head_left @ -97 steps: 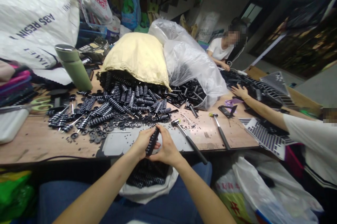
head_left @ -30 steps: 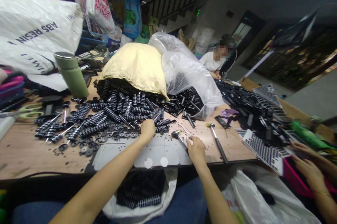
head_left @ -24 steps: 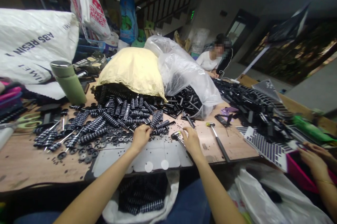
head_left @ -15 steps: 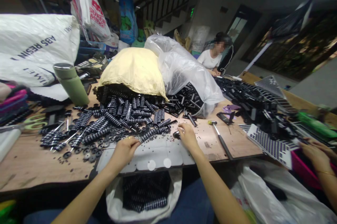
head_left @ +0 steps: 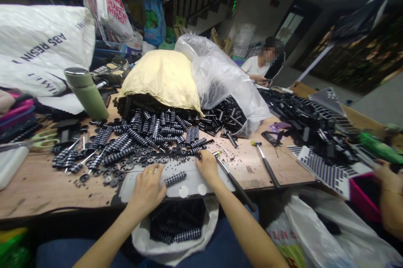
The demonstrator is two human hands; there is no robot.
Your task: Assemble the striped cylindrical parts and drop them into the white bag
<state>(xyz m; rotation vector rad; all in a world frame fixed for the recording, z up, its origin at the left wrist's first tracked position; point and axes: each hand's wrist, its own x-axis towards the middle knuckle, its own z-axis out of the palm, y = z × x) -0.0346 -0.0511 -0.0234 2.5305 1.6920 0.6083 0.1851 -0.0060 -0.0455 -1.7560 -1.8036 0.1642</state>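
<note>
My left hand (head_left: pixel 147 187) is palm down over a white sheet (head_left: pixel 192 182) at the table's front edge, its fingers apart. Against its thumb side lies a black-and-white checkered roller (head_left: pixel 175 178). My right hand (head_left: pixel 207 167) is at the sheet's far right, with bent fingers closed on something small and dark that I cannot make out. Just right of that hand is a hammer (head_left: pixel 233 180), its handle reaching over the table edge. Beyond both hands lie a heap of checkered rollers (head_left: pixel 138 134) and loose black discs (head_left: pixel 115 171).
A white bag (head_left: pixel 143 240) of rollers hangs open below the table edge. A second hammer (head_left: pixel 267 165) lies to the right. Further off are a yellow sack (head_left: pixel 160 71), a green flask (head_left: pixel 86 94) and scissors (head_left: pixel 47 140). A co-worker's hand (head_left: pixel 385 175) is at far right.
The roller has left my left hand's pinch and lies nearer on the sheet. My right hand has shifted left. A hammer now lies beside my right wrist. The view has tilted slightly.
</note>
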